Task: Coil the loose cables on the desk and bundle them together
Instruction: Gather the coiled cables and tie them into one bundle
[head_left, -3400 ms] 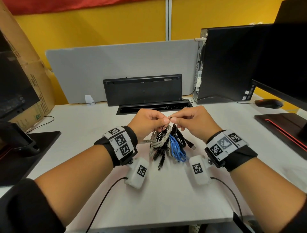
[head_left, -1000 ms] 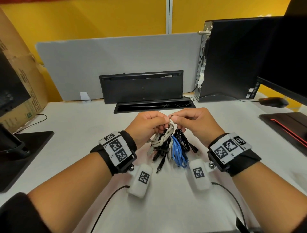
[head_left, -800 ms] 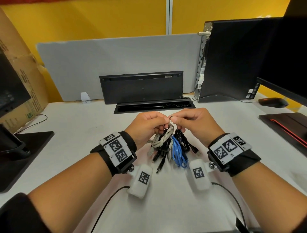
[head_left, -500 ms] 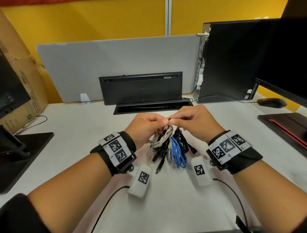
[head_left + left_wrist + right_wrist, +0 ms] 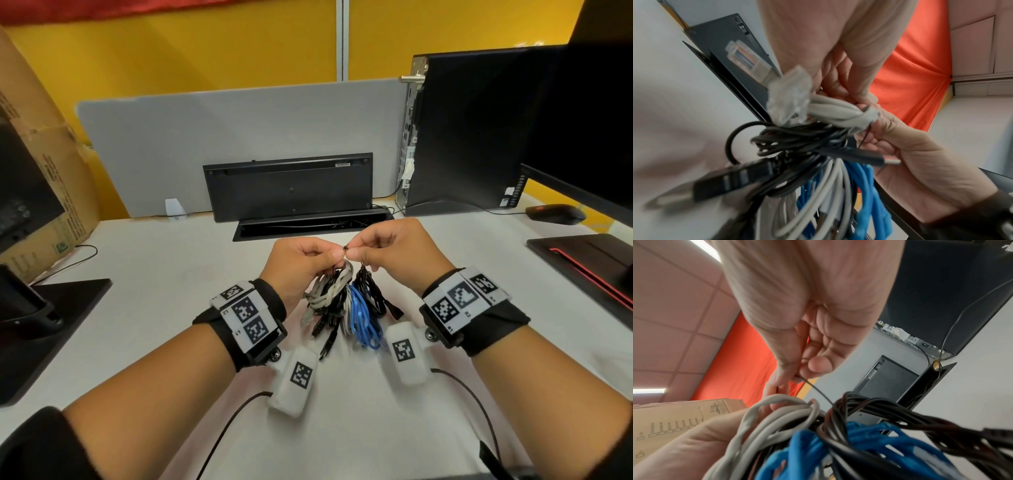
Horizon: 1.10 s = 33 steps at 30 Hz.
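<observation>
A bundle of coiled cables [image 5: 346, 305], grey, black and blue, hangs just above the white desk [image 5: 164, 291] between my two hands. A thin black tie [image 5: 818, 391] runs from the top of the bundle [image 5: 818, 426] to my fingers. My left hand [image 5: 308, 260] pinches the tie at the bundle's top, where the grey cable [image 5: 840, 112] loops. My right hand [image 5: 387, 250] pinches the tie's other end [image 5: 346, 247] between thumb and forefinger. The two hands nearly touch. Clear network plugs [image 5: 791, 95] and black USB plugs [image 5: 735, 178] hang loose from the coils.
Propped against the grey divider stands a black keyboard [image 5: 287, 185], behind an open cable slot [image 5: 308, 226]. To the right are a black computer case [image 5: 479, 130], a monitor [image 5: 589, 137], a mouse [image 5: 555, 214]. A cardboard box [image 5: 44, 164] and a monitor base [image 5: 44, 329] are left.
Both hands stayed together at the top of the bundle. The right hand rose slightly and drew the tie's end up; the bundle barely shifted.
</observation>
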### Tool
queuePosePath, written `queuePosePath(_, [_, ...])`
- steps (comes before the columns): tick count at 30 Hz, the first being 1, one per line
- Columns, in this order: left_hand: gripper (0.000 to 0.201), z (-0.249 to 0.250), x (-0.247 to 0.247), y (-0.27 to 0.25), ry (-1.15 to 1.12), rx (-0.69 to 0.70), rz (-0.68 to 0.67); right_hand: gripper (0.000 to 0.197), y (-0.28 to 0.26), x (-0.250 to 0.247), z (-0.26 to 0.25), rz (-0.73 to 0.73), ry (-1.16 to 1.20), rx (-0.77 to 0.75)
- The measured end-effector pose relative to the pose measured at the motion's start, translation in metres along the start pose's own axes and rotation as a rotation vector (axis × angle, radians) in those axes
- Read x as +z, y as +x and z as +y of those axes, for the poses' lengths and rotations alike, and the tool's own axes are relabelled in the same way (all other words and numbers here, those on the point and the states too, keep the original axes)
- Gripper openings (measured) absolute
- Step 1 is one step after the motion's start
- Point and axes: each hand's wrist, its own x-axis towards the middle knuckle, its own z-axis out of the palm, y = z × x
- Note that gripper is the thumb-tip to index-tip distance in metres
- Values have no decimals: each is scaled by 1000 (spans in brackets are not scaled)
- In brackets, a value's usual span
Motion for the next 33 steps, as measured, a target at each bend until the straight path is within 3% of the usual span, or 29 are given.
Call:
queuePosePath(10, [5, 5, 1, -1, 58, 84, 26, 6, 0, 0, -5, -66, -25, 69])
queuePosePath(19, [8, 7, 5, -3, 232, 139, 50, 16, 10, -2, -21, -123, -80, 305])
queuePosePath(25, [14, 9, 5, -3, 294, 178, 39, 24, 21, 1, -48, -289, -359, 517])
queuePosePath(28, [16, 9, 4, -2, 310, 189, 39, 26, 26, 1, -56, -368, -332, 600])
queuePosePath(33, [10, 11, 1, -1, 346, 199, 33, 26, 22, 8, -53, -192, -132, 603])
